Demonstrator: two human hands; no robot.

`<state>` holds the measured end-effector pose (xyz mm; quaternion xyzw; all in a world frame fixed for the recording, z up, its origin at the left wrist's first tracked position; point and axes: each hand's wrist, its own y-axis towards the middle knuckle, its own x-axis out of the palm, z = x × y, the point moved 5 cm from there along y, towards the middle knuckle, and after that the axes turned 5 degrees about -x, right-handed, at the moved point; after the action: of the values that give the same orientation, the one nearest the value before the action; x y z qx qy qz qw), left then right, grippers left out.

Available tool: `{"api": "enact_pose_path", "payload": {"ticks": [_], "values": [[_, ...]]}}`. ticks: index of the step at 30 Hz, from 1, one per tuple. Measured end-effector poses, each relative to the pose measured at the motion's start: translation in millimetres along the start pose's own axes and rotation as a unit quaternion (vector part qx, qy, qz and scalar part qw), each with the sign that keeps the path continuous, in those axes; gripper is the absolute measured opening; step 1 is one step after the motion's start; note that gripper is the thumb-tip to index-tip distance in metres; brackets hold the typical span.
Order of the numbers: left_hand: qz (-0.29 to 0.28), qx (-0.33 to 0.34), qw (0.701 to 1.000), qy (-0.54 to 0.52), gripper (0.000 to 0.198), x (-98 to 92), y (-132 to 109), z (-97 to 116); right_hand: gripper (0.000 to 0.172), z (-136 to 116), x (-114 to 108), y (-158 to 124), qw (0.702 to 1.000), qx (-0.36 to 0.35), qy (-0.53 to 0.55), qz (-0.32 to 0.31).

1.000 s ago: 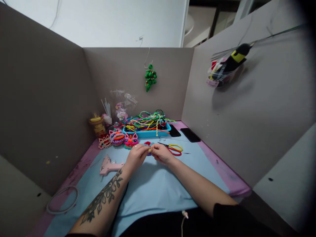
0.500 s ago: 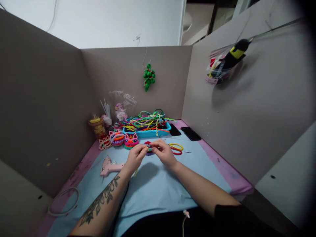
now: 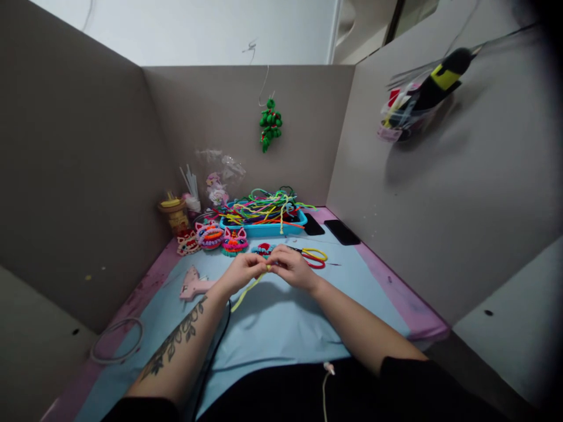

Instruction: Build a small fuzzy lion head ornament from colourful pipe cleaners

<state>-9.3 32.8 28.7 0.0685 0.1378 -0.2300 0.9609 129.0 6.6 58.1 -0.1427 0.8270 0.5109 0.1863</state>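
Observation:
My left hand (image 3: 243,273) and my right hand (image 3: 291,268) meet over the middle of the blue cloth, fingertips almost touching. Both pinch a fuzzy yellow pipe cleaner (image 3: 247,293), whose loose tail hangs down to the left; its upper end is hidden in the fingers. Just behind them lies a blue and red pipe-cleaner piece (image 3: 264,249), partly covered by my right hand. Scissors (image 3: 317,258) with yellow and red handles rest right of that hand. A pink glue gun (image 3: 192,286) lies left of my left hand, partly behind the wrist.
A blue tray (image 3: 264,230) of coloured pipe cleaners stands at the back. Fuzzy animal-face pieces (image 3: 234,241) sit left of it, phones (image 3: 342,232) right. A cable (image 3: 215,351) runs beside my left forearm. Grey panels (image 3: 246,129) enclose the table.
My hands have come closer together, and more of the yellow pipe cleaner's tail shows below them. The blue and red piece is less covered. The camera view has shifted slightly.

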Motion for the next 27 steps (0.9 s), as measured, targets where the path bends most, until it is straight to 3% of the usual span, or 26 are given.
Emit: {"api": "enact_pose_path", "payload": {"ticks": [5,12,17,22,25,27], "values": [[0.011,-0.007,1.0,0.012,0.034,0.8,2.2,-7.1,0.009,-0.4,0.4,-1.5,1.0,-0.014,-0.018,-0.017],[-0.017,-0.011,1.0,-0.002,0.033,3.7,1.3,-5.7,0.011,-0.4,2.0,-4.6,0.998,-0.033,-0.033,-0.04],[-0.013,0.009,0.997,-0.07,0.029,5.4,1.7,-3.6,0.012,6.3,0.8,-5.8,0.998,-0.021,-0.047,-0.019],[-0.005,0.045,0.991,-0.128,0.043,7.7,1.2,1.5,0.019,7.4,1.5,-6.5,0.997,-0.036,-0.063,-0.013],[0.04,0.097,0.991,-0.078,0.04,3.3,-1.3,8.0,0.029,14.7,-16.2,-5.2,0.997,0.004,-0.082,0.018],[0.087,0.144,0.986,-0.001,0.032,-1.7,-5.1,15.0,0.026,28.8,-41.3,-6.7,0.987,0.076,-0.124,0.072]]}}
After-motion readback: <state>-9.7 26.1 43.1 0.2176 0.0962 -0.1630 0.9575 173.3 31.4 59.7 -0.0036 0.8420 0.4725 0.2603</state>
